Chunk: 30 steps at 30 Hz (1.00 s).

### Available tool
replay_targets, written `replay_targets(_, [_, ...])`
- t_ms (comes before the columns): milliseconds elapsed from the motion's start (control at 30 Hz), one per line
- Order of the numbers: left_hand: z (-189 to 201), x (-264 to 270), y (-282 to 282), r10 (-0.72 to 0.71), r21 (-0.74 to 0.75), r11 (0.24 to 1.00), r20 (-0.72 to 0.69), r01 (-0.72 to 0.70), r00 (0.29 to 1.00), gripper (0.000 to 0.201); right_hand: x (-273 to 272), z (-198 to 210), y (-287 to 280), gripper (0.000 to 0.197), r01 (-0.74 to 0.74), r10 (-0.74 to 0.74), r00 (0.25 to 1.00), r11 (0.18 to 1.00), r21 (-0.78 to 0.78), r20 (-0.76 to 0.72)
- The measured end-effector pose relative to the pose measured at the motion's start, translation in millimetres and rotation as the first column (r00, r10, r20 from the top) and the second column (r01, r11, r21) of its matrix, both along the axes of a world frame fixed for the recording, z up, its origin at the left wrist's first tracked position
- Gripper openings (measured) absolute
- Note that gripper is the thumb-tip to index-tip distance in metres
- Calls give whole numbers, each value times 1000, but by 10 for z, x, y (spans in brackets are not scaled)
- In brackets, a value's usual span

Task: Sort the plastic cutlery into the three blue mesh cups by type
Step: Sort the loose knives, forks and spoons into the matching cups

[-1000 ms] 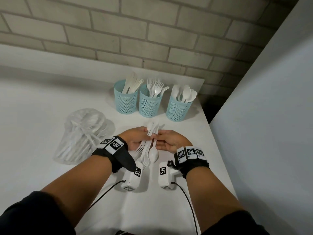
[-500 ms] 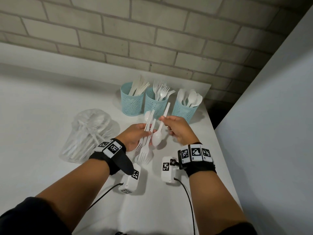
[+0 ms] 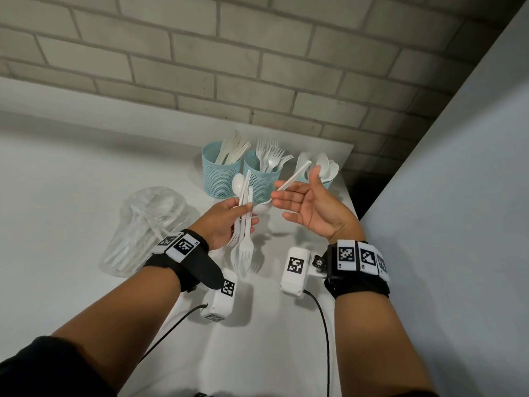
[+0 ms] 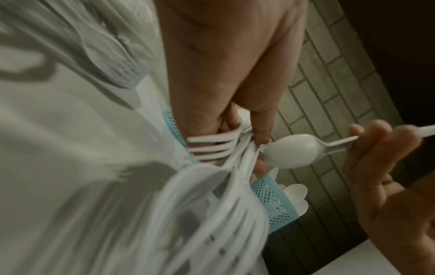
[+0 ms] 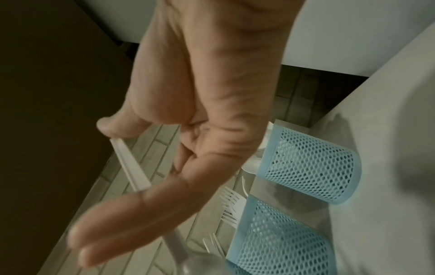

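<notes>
The right hand (image 3: 312,207) holds 1 white spoon (image 3: 282,188) by its handle, thumb on top and 2 fingers beneath, the other fingers spread; the bowl points back toward the left hand (image 3: 226,222), the handle end toward the spoon cup (image 3: 326,183), the rightmost of 3 blue mesh cups at the back of the counter (image 3: 86,173). That grip looks light, so the spoon could pivot or slip as it travels to the cup, and since the handle leads, it may catch on the spoons already standing there. The left hand pinches a bundle of forks (image 3: 243,224) and another spoon, fanned out and hanging tines-down above the counter; a loosened thumb could let several drop at once. The fork cup (image 3: 262,181) and knife cup (image 3: 219,176) stand just beside the target, so a careless reach might knock 1 over or land the spoon in the wrong cup. More cutlery remains in the clear plastic bag (image 3: 146,227).
</notes>
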State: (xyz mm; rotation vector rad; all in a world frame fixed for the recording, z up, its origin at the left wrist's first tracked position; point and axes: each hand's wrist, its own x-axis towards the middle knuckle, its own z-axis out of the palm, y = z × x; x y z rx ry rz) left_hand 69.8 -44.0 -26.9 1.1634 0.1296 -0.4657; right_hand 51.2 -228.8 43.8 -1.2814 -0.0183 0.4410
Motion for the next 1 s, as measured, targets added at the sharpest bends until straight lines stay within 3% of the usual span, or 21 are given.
replay_targets(100, [-9,-3,26,27,-9,1000,21,-27,999,6,-10,0,12,63,35,-36,998,999,-25,-43])
replay_targets(233, [-13,-26,49,49,-4,999,47,-49,998,9,-44,-24,-19,24,22,-25,999,995,-96,-30])
replay_targets(300, [-5,-34,51,47,6,999,57,-47,997,11,-37,-33,-31,14,37,-37,999,993,-108,3])
replay_targets(333, [2,-39,47,34,20,999,60,-36,998,11,-24,-44,-31,14,55,-52,998,993,-106,33])
replay_targets(433, [15,-47,23,-16,56,998,60,13,998,12,47,-143,31,47,176,-161,980,976,-126,117])
replay_targets(500, [19,-47,9,-46,64,997,54,43,997,12,100,-249,114,58,285,-256,954,938,-199,160])
replay_targets(633, [42,-59,3,-132,53,990,53,129,990,20,168,-418,206,25,404,-372,915,855,-324,158])
replay_targets(700, [62,-79,1,-171,16,985,34,171,985,22,171,-457,223,15,396,-378,918,868,-299,117])
replay_targets(800, [93,-116,-16,-240,4,971,18,240,971,25,190,-486,262,17,349,-346,937,907,-234,54])
replay_targets(900, [120,-136,-42,-285,-30,958,2,285,958,27,187,-521,301,20,245,-248,968,967,-61,-37])
replay_targets(1000, [150,-143,-58,-316,-103,945,-28,312,948,29,167,-538,304,22,206,-200,977,974,92,-74])
